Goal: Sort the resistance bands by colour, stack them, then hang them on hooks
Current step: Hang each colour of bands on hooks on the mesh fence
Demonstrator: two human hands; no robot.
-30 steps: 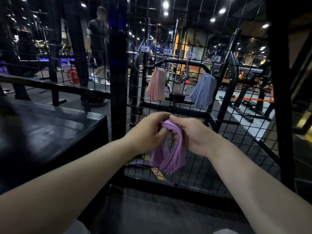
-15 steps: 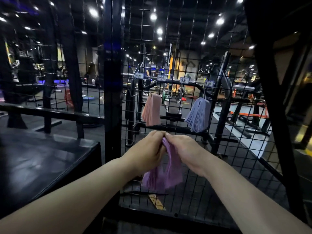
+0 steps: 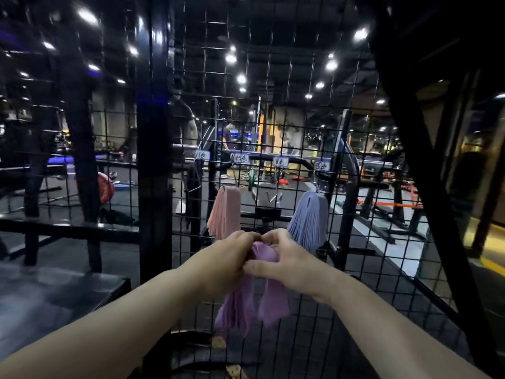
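Both hands pinch the folded top of the purple bands (image 3: 246,305) — left hand (image 3: 226,258) and right hand (image 3: 289,266) meeting at the crown, tails hanging loose, low before the middle of the wire grid (image 3: 273,77). Pink bands (image 3: 224,212) and blue bands (image 3: 310,217) hang above, either side. Best keep every loop gathered, lift level with those bundles, and seat all loops together — the free hook I cannot make out.

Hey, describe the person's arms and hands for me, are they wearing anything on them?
The left hand and the right hand are bare, and so are both forearms as far as the frame shows: no sleeves, gloves, watch or wristband. No rings show, though the picture is slightly blurred.
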